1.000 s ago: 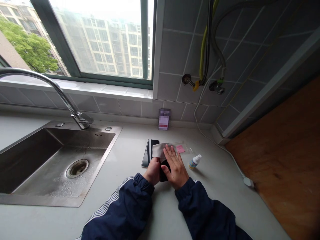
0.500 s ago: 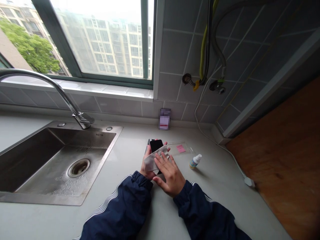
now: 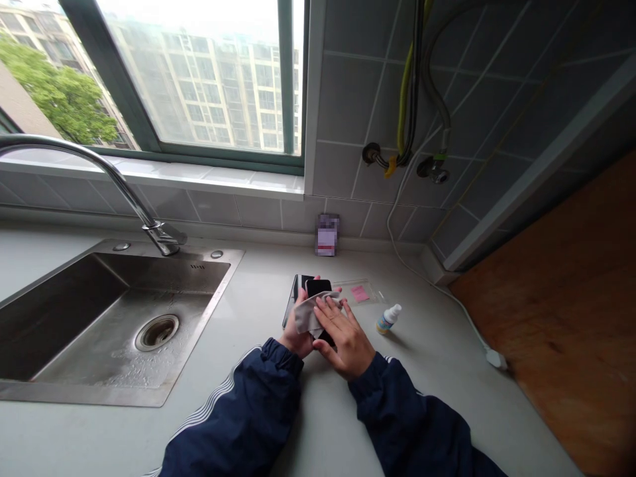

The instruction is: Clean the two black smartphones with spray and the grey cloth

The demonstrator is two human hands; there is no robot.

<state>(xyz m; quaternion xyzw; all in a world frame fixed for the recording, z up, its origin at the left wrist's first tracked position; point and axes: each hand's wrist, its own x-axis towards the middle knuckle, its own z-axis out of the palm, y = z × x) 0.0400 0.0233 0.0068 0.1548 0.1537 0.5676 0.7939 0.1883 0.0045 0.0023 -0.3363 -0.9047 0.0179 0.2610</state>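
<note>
My left hand (image 3: 297, 339) is closed around a black smartphone (image 3: 318, 287), supporting it from beneath and from its left edge. Across the phone's screen lies a grey cleaning cloth (image 3: 307, 317), bunched and covering its middle. My right hand (image 3: 344, 339) presses the cloth down with long, nearly flat fingers, its thumb by the phone's lower end. Behind the phone, a dark flat item with a pale edge (image 3: 292, 298) rests on the counter, partly hidden by my left hand. A small white-capped spray bottle (image 3: 388, 319) stands to the right of my right hand.
A clear plastic case (image 3: 376, 295) with a pink slip (image 3: 359, 293) lies beyond my hands. Against the tiled wall leans a blurred packet (image 3: 327, 235). The steel sink (image 3: 169, 391) and tap (image 3: 162, 237) are at left. A white cable (image 3: 447, 296) runs along the right.
My right hand and the cloth have shifted slightly to the right over the phone, and the cloth is more crumpled. More of the dark flat item behind shows.
</note>
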